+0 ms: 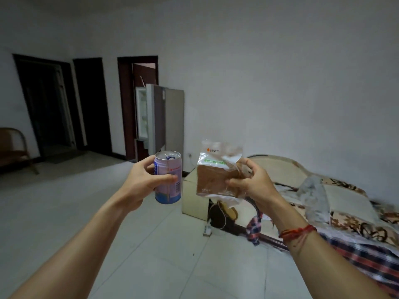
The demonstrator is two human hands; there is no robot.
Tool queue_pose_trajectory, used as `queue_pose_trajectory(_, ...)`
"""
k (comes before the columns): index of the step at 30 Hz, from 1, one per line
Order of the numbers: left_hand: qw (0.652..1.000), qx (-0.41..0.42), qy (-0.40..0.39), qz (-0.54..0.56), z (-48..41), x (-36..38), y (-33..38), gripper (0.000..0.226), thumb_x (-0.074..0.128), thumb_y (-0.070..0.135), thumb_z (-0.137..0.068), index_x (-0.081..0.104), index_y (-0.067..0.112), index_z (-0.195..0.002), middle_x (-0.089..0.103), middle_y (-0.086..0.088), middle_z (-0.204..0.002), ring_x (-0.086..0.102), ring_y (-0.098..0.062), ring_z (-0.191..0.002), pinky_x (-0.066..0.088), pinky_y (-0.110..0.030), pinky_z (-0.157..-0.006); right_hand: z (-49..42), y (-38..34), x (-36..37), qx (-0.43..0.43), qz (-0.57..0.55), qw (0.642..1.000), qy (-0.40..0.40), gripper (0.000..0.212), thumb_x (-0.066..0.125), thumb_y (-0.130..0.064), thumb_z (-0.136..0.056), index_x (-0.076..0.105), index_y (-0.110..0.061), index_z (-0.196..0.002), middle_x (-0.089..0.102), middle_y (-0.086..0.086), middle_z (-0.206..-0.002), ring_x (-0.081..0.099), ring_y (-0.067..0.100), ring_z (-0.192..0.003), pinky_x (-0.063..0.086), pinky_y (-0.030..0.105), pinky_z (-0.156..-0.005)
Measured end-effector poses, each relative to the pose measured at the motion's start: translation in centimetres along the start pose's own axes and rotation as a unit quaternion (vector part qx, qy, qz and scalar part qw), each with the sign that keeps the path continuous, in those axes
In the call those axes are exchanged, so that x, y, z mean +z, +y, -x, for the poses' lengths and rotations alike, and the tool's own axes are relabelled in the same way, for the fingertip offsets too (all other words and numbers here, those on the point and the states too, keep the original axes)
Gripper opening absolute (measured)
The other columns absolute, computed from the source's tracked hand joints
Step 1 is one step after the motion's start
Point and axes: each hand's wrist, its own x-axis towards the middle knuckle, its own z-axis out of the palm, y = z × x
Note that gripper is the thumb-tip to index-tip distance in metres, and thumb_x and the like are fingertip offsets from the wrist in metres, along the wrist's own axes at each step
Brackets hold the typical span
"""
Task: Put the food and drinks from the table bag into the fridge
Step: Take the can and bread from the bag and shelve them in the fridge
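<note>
Head view, items as seen:

1. Left hand [142,182]: fingers and thumb wrapped round a drink can [168,178], held in the air over the tiled floor [108,212].
2. Drink can: lilac body, blue base, barcode on the side, silver top with a blue pull tab. It is roughly upright. Contents are hidden, and I cannot tell whether the top is sealed.
3. Right hand [252,182]: fingers curled and pinching the right edge of a bread packet [218,169], just beside the can but apart from it.
4. Bread packet: clear plastic with an orange logo near the top and a green band below it. Inside are brown bread slices filling the lower part. The upper part of the plastic is slack and holds no slices.
5. Red string bracelet [298,233]: on the right wrist.
6. Fridge [168,119]: tall and grey, against the far wall beside a dark doorway [138,67], well apart from both hands. Its door stands open, showing a white interior. What is on the shelves is too small to tell.
7. Cardboard box [194,201]: on the floor beyond the hands. Nothing can be seen of its inside.
8. Bed [356,214]: at right, with a patterned cover and crumpled clear plastic [313,195] lying on it.
9. Wooden chair [13,147]: far left.
</note>
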Motion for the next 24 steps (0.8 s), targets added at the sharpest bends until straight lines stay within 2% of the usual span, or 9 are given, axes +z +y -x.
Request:
queue_pose_trajectory(4,0.999,-0.009,0.052,-0.009,1.3,-4.5,-0.1,0.057,0.084,0.012,-0.055,0.069,0.020,-0.109,0.076,-0.003,-0.092,0.072,-0.014,-0.083,0.057,-0.030,-0.063,-1.6,0.0,4.8,-0.008,0.006,0.999,-0.051,0.057,0.080,0.013,-0.072,0.063,-0.027,-0.110,0.070,0.008,-0.104,0.070,0.023,-0.090,0.059,0.031,-0.065)
queue_pose_trajectory(8,0.994,-0.019,0.103,-0.023,2.4,-7.5,-0.3,0.053,0.087,-0.001,-0.062,0.069,0.021,-0.106,0.076,0.002,-0.088,0.071,-0.010,-0.079,0.057,-0.026,-0.061,-3.4,-0.2,8.6,-0.024,0.008,0.995,-0.099,0.055,0.075,0.016,-0.073,0.063,-0.028,-0.104,0.070,0.004,-0.094,0.068,0.020,-0.084,0.061,0.038,-0.070)
queue_pose_trajectory(11,0.989,-0.021,0.142,-0.040,2.8,-8.6,-0.2,0.046,0.081,-0.004,-0.070,0.068,0.023,-0.106,0.075,0.002,-0.088,0.070,-0.009,-0.078,0.057,-0.025,-0.060,-4.8,0.0,10.3,-0.036,-0.005,0.990,-0.133,0.055,0.075,0.016,-0.073,0.063,-0.030,-0.102,0.069,0.006,-0.097,0.068,0.020,-0.082,0.058,0.030,-0.061)
queue_pose_trajectory(14,0.986,-0.019,0.160,-0.049,2.7,-9.0,-0.3,0.046,0.080,-0.004,-0.071,0.068,0.023,-0.106,0.073,-0.004,-0.096,0.068,-0.014,-0.085,0.058,-0.027,-0.062,-6.0,0.2,11.3,-0.044,-0.017,0.987,-0.153,0.052,0.076,0.016,-0.069,0.064,-0.026,-0.099,0.069,0.006,-0.090,0.066,0.014,-0.070,0.052,0.023,-0.052)
queue_pose_trajectory(18,0.984,-0.015,0.172,-0.048,1.8,-9.2,-0.6,0.047,0.081,-0.003,-0.071,0.068,0.023,-0.108,0.072,-0.007,-0.101,0.067,-0.019,-0.091,0.058,-0.027,-0.063,-7.6,0.5,12.2,-0.046,-0.017,0.986,-0.162,0.052,0.076,0.016,-0.068,0.064,-0.026,-0.097,0.068,0.000,-0.081,0.064,0.006,-0.063,0.049,0.019,-0.051)
queue_pose_trajectory(21,0.982,-0.010,0.184,-0.049,1.1,-9.3,-0.9,0.047,0.082,0.001,-0.071,0.067,0.027,-0.107,0.072,-0.004,-0.102,0.067,-0.020,-0.095,0.058,-0.026,-0.063,-8.8,1.0,12.5,-0.046,-0.015,0.983,-0.175,0.052,0.075,0.016,-0.071,0.064,-0.026,-0.100,0.069,0.000,-0.083,0.064,0.008,-0.067,0.049,0.019,-0.052)
queue_pose_trajectory(24,0.979,-0.010,0.195,-0.051,0.4,-9.4,-1.4,0.047,0.082,0.003,-0.071,0.066,0.029,-0.106,0.072,-0.002,-0.103,0.067,-0.020,-0.095,0.057,-0.025,-0.062,-10.0,1.7,12.8,-0.050,-0.013,0.982,-0.183,0.053,0.077,0.015,-0.070,0.065,-0.026,-0.101,0.070,-0.002,-0.081,0.065,0.003,-0.062,0.048,0.017,-0.052)
